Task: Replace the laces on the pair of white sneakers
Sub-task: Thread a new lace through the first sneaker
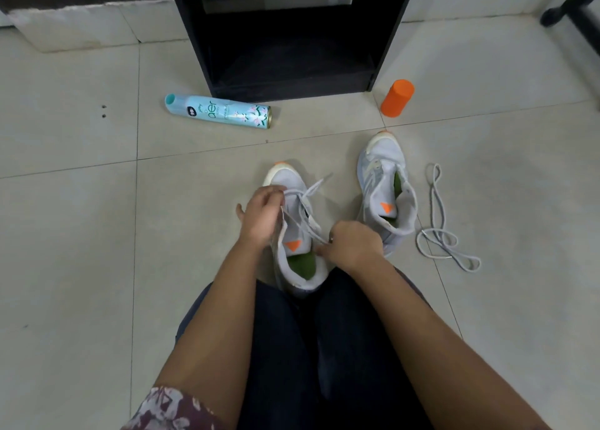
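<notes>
On the tiled floor (81, 234) a person sits with legs in dark trousers (308, 348) stretched out, and the near sneaker (287, 178) stands between the knees, toe pointing away and heel close to the body. It is white-grey with an orange toe tip, an orange triangle on the tongue and a green insole showing in the opening. A grey lace (310, 192) is threaded through its front eyelets, with its strands running loosely back over the tongue.

The left hand (261, 215) is at the shoe's left side near the toe, its fingers (276, 192) curled in and gripping the lace where it meets the edge of the upper. The right hand (355, 244) sits at the right of the collar, fingers (326, 249) drawn together and pinching a strand of the same lace.

The second sneaker (383, 170) stands upright just to the right, slightly further off, with no lace in it and its tongue bare. A loose lace (436, 231) lies in loops on the floor just beside it, on its right.

Farther back, a pale blue spray can (220, 111) lies on its side and an orange cylinder (396, 98) stands upright, with a black cabinet (292, 40) between and behind them. A patterned sleeve (168, 410) shows on the left arm.
</notes>
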